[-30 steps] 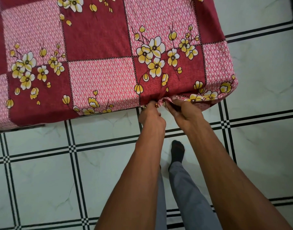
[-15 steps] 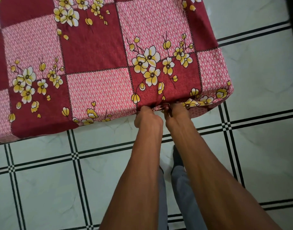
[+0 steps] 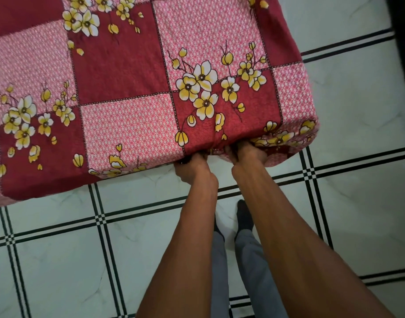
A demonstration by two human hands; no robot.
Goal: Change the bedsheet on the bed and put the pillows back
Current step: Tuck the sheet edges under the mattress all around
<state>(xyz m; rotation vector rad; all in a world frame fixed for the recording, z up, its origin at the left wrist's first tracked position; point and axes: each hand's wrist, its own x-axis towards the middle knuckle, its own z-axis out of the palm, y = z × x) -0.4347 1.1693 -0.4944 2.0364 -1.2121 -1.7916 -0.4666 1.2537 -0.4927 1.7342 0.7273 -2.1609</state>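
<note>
Both hands down at the bed's near corner: left hand [image 3: 192, 168] and right hand [image 3: 247, 153] side by side, fingers curled into bunched bedsheet [image 3: 128, 88] edge. Could slip loose, spring back off the corner under stretched fabric's pull.

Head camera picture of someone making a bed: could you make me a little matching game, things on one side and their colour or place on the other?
Things:
1. bedsheet
2. floor
3. sock
4. left hand

Descriptions:
A. pale tiles with black lines
B. dark, on the floor between the forearms
C. red and pink squares with yellow flowers
D. at the sheet's lower edge, beside the right hand

Pairs: 1-C, 2-A, 3-B, 4-D
</note>
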